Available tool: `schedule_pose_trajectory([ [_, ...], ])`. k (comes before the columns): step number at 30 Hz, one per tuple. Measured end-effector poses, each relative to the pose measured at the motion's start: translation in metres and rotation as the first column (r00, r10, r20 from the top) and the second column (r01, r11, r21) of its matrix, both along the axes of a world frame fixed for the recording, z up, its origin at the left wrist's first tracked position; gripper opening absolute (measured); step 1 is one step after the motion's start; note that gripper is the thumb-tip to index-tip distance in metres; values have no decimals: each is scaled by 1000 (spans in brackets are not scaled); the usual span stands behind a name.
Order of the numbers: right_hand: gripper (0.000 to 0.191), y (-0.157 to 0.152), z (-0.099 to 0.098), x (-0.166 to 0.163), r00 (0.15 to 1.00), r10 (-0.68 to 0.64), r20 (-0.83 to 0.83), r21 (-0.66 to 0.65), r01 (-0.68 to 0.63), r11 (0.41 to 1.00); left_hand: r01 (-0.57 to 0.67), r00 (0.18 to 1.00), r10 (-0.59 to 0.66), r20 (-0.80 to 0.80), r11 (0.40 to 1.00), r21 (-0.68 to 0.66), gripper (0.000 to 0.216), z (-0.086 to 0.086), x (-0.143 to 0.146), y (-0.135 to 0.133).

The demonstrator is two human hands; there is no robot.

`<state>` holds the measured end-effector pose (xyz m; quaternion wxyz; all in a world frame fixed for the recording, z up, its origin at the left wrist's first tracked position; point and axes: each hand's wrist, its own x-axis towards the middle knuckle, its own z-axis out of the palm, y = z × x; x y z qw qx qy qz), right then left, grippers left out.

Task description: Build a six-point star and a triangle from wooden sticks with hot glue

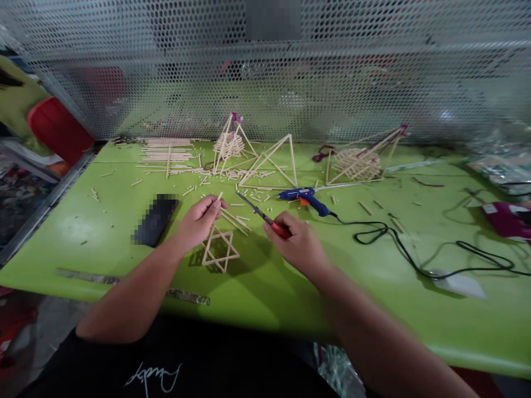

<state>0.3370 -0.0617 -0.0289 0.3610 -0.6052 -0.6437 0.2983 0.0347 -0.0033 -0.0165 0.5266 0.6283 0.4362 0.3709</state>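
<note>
My left hand (203,217) pinches a short, thin wooden stick (219,196) between thumb and fingertips. My right hand (301,243) is wrapped round a red-handled tool with long, narrow metal jaws (257,210); its tip points up and left toward the stick, a little apart from it. Whether it is pliers or scissors I cannot tell. Just below my left hand lies a six-pointed star frame (224,258) of glued sticks, partly covered by the fingers. Several loose sticks (236,220) rest between my hands. Beyond my right hand lies a blue glue gun (296,193).
Pyramid-like stick frames (357,165) stand along the perforated metal panel (323,88). Sticks lie in a bundle (166,152), with cut bits scattered nearby. A phone (160,219) is at left, a stained strip (186,296) near the front edge, and the glue gun's black cord (404,249) loops rightward.
</note>
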Motion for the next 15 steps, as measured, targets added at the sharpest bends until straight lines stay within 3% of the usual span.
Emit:
schedule_pose_trajectory([
  [5,64,2,6,0,996,89,-12,36,-88,995,-9,999,9,-44,1000,11,51,2,2,-1],
  [15,34,4,-8,3,969,246,-10,57,-245,968,29,991,-27,-133,1000,12,50,14,7,-7],
])
